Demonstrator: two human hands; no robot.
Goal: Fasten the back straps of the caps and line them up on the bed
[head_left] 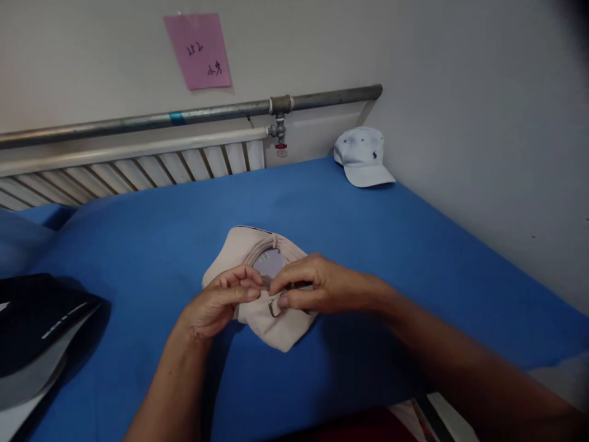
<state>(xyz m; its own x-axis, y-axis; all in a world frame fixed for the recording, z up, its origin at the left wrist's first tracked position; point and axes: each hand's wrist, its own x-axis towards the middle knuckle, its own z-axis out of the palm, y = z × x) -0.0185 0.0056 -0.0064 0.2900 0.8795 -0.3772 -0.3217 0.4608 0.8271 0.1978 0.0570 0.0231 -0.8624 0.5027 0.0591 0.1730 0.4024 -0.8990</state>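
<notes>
Pinching a pale pink cap (280,331) along its back edge, we have the left hand's (214,309) thumb and fingers pressed together on soft, matte fabric. Our right hand (334,283) has its thumb and forefinger gathered at the strap, against a small squarish metal buckle (273,309); its other fingers are partly hidden. The pink cap lies directly beneath and between our fingers, its hollow turned upward to show a smooth greyish lining, its stiff curved brim reaching past the left hand. Under the cap we see smooth blue cloth (175,245). Beyond and right of the cap sits a rounded white cap (365,153); left of it, a dark cap (41,325); behind it, a ribbed radiator (188,164).
</notes>
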